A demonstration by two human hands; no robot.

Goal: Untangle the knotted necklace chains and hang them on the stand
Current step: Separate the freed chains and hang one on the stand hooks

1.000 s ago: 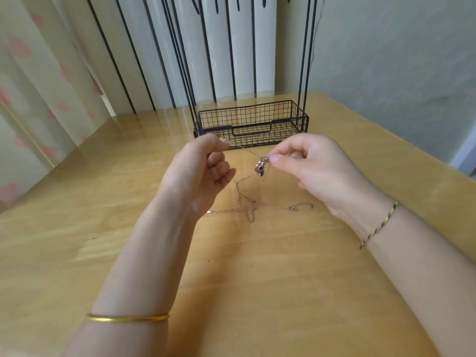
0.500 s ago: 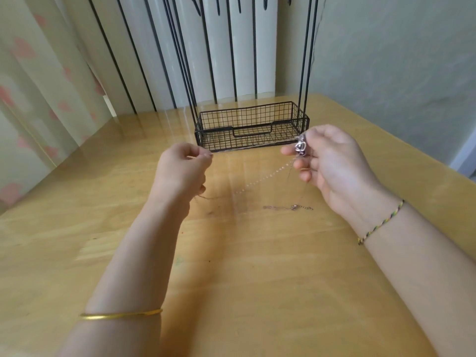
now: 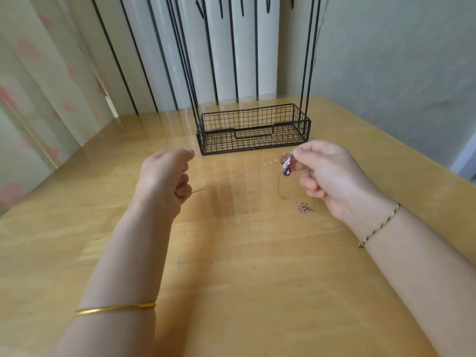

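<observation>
A thin necklace chain (image 3: 239,175) stretches taut above the table between both hands. My left hand (image 3: 164,176) is closed on its left end, fingers curled. My right hand (image 3: 327,173) pinches the other end at a purple teardrop pendant (image 3: 286,170) that hangs from the fingertips. More chain drops from the pendant and ends in a small heap with a clasp (image 3: 305,208) on the table under my right hand. The black wire stand (image 3: 253,130) has a mesh basket base just beyond the hands; its thin uprights rise out of the top of the view.
The wooden table (image 3: 231,266) has a glossy top; its right edge runs diagonally near the grey wall. Behind the stand are white panels with black bars, and a curtain with pink patches hangs at the left.
My hands have drawn apart, pulling the chain out straight. The pendant went right with my right hand, and the loose tangle on the table shrank to a small heap under that hand.
</observation>
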